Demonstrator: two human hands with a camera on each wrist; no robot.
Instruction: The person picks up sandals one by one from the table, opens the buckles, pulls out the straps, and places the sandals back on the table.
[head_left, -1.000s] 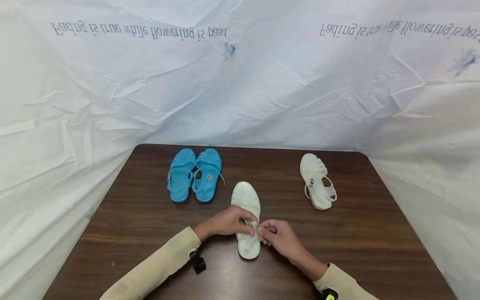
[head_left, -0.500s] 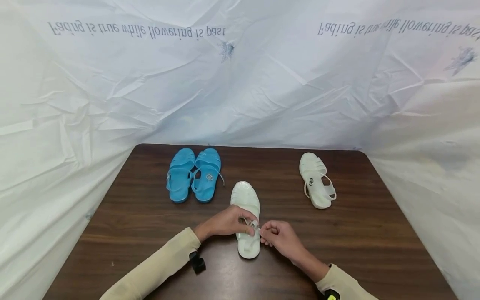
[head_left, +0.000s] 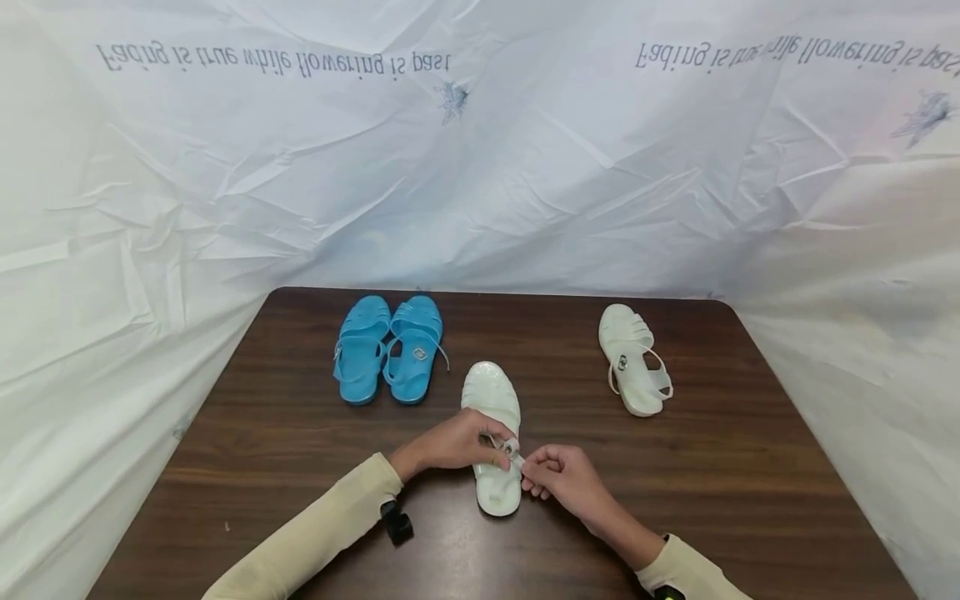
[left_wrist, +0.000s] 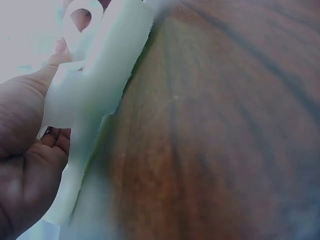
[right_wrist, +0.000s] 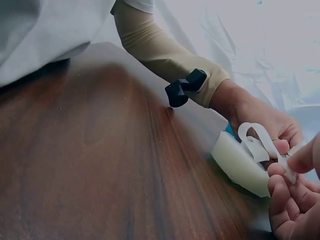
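A white sandal (head_left: 491, 390) lies flat in the middle of the table, toe pointing away from me. My left hand (head_left: 459, 442) reaches across it from the left, thumb and fingers pinching the strap near its small buckle (head_left: 510, 448). On the right side, my right hand (head_left: 564, 479) pinches the strap's free end between thumb and forefinger. The right wrist view shows the strap (right_wrist: 257, 132) looping up above the sole (right_wrist: 239, 162) and into the fingers. In the left wrist view the sandal's heel part (left_wrist: 95, 95) stands beside my left thumb. Fingers partly hide the buckle.
Two blue sandals (head_left: 362, 350) sit side by side at the back left. Another white sandal (head_left: 628, 360), its strap hanging loose in a loop, lies at the back right. White sheeting (head_left: 480, 167) rises behind the brown table (head_left: 720, 467).
My right hand has shifted slightly right, drawing the strap end outward, and more of the strap shows between the two hands. The left hand stays nearly in place.
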